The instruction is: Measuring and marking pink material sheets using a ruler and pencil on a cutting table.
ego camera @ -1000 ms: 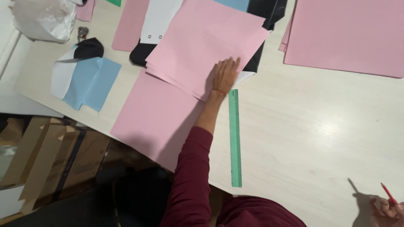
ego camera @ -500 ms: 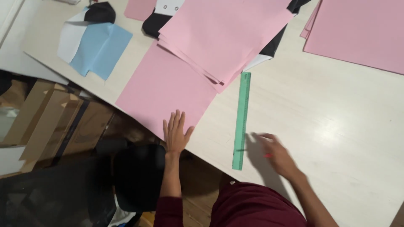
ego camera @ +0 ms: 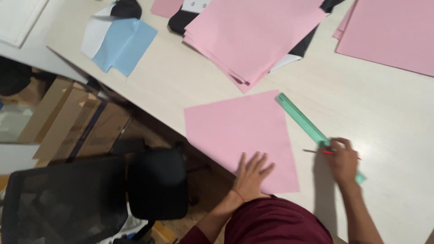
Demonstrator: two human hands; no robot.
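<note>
Pressing the pink sheet (ego camera: 239, 135) flat at the surface's (ego camera: 181, 86) near edge with splayed, released fingers, the left hand (ego camera: 251, 174) steadied it while the right hand (ego camera: 343, 158) (gripping a red pencil (ego camera: 326, 152)) held the green ruler (ego camera: 312, 129) beside it, seemingly needing alignment.

A pale wooden table (ego camera: 190, 86) under bright light, with a black mesh chair (ego camera: 90, 199) and cardboard boxes (ego camera: 77, 122) beyond its left edge.
</note>
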